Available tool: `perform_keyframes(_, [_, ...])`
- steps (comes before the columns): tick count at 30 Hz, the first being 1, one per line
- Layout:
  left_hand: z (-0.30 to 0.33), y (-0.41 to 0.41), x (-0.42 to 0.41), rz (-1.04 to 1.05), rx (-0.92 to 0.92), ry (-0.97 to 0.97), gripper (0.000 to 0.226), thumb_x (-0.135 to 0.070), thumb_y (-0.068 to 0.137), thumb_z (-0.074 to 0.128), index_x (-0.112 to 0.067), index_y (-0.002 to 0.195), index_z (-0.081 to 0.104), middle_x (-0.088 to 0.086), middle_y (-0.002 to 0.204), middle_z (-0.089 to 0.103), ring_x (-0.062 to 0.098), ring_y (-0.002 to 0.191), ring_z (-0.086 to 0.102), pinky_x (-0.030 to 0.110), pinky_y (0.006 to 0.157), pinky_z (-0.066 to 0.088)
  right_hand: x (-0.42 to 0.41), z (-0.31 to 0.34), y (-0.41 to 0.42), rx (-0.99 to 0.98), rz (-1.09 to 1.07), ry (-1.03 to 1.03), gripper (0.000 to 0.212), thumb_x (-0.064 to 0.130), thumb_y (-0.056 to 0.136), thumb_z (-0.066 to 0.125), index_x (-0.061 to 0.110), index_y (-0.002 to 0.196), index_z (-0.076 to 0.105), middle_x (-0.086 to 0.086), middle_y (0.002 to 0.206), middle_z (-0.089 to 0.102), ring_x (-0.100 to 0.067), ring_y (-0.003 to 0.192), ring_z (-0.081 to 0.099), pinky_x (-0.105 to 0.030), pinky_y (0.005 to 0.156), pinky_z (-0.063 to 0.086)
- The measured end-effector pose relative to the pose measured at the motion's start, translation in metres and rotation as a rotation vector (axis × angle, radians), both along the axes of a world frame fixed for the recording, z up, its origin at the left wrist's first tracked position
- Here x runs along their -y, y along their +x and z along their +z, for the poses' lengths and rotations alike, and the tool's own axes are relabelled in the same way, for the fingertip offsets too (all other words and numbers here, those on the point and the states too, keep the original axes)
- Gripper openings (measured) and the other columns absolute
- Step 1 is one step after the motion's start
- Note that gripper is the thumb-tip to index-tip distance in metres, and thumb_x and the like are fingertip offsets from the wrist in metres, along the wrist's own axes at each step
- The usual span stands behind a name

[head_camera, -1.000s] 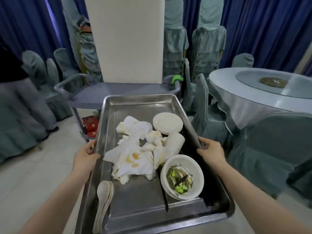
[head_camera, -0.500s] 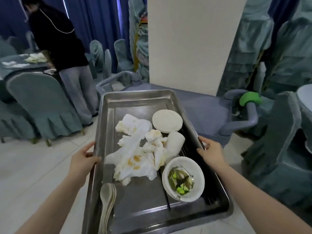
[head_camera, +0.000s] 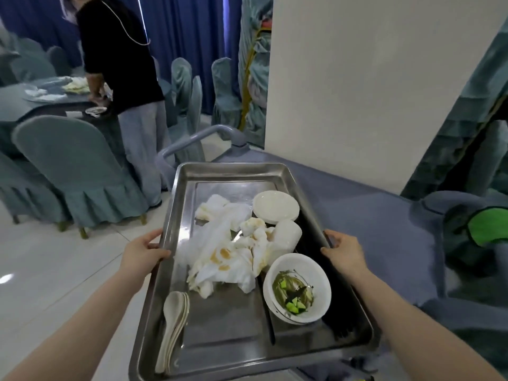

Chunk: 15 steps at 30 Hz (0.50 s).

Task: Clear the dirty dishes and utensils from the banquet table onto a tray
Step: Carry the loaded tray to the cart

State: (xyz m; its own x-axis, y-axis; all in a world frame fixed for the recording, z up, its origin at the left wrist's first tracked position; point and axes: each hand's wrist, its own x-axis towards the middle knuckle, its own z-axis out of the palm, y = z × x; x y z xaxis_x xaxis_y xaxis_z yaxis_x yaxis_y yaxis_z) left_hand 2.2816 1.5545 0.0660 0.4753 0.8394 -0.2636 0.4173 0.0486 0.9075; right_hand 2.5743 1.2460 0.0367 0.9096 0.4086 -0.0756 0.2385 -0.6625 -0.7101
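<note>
Head view: the left hand (head_camera: 143, 250) and right hand (head_camera: 345, 250) each clamp a long rim of the loaded tray (head_camera: 233, 171), mid-frame. Judged a carrying step; next, the table (head_camera: 16, 105) upper left needs clearing.

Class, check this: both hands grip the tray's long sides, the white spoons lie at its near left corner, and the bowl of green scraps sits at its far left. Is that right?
Not quite. The head view shows the bowl at the tray's near right, beside the right hand. The rest holds: left hand grips too, spoons near left.
</note>
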Motion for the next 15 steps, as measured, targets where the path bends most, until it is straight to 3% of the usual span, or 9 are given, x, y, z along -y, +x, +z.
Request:
perform_keyframes(5, [-0.01,0.053,-0.008,0.138,-0.003,-0.034,0.067,0.013,0.075,0.065,-0.021,0.132,0.058,0.013,0.085,0.073,0.019,0.055,0.062,0.026,0.052,0.047,-0.039,0.0,0.086,0.006,0.106,-0.029,0.055,0.013,0.078,0.072,0.019,0.131,0.06,-0.005,0.126,0.064,-0.023,0.11,0.061,-0.028,0.091,0.045])
perform_keyframes(8, [-0.016,0.084,0.004,0.212,-0.025,-0.032,0.069,0.01,0.074,0.069,-0.021,0.134,0.056,0.01,0.083,0.073,0.02,0.063,0.068,0.023,0.052,0.049,-0.057,0.002,0.138,0.008,0.169,-0.058,0.057,0.015,0.079,0.074,0.02,0.133,0.058,-0.006,0.128,0.063,-0.025,0.112,0.06,-0.028,0.089,0.045])
perform_keyframes(12, [-0.023,0.121,0.021,0.277,-0.016,-0.082,0.069,0.007,0.077,0.07,-0.018,0.139,0.051,0.012,0.093,0.071,0.027,0.077,0.07,0.029,0.06,0.054,-0.069,-0.002,0.192,0.02,0.262,-0.077,0.055,0.013,0.077,0.075,0.018,0.13,0.061,-0.008,0.123,0.066,-0.025,0.108,0.062,-0.025,0.084,0.043])
perform_keyframes(15, [-0.027,0.147,0.035,0.368,-0.007,-0.101,0.068,0.008,0.077,0.071,-0.017,0.137,0.052,0.007,0.088,0.071,0.023,0.071,0.069,0.024,0.051,0.054,-0.075,-0.006,0.226,0.023,0.293,-0.059,0.055,0.012,0.075,0.076,0.016,0.128,0.062,-0.007,0.121,0.067,-0.025,0.107,0.063,-0.03,0.089,0.047])
